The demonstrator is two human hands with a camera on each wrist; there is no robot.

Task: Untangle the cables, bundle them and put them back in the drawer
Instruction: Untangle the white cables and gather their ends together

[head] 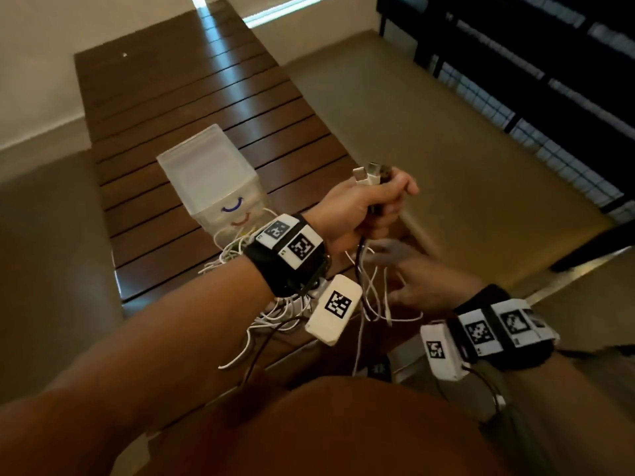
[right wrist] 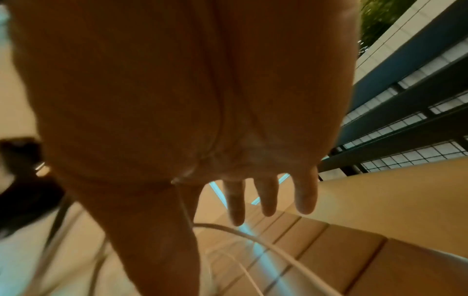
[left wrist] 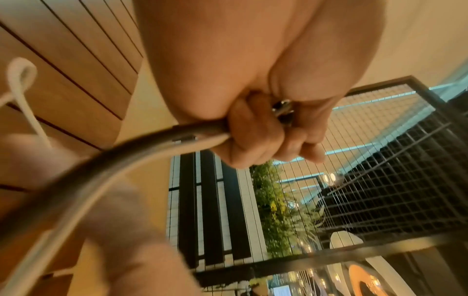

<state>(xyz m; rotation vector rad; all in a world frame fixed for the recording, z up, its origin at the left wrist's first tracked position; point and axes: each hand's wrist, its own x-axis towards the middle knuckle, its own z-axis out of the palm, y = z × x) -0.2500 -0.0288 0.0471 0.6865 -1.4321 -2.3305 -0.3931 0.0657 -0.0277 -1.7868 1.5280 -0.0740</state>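
My left hand [head: 376, 204] is raised over the table's near end and grips a bunch of white and dark cables [head: 367, 269] just below their USB plugs [head: 369, 173], which stick up from the fist. In the left wrist view its fingers [left wrist: 253, 138] curl round a dark and a white cable [left wrist: 121, 156]. The rest hangs as a white tangle [head: 275, 314] under my left wrist. My right hand [head: 415, 280], blurred, is below the left among the hanging strands. Its fingers [right wrist: 266, 196] are straight and spread, with a white cable [right wrist: 255, 240] running under them.
A small translucent white drawer unit [head: 209, 176] with smile-shaped handles stands on the dark slatted wooden table [head: 178, 87], just beyond my left wrist. Tan floor lies to the right, and a black mesh railing [head: 536, 63] runs along the far right.
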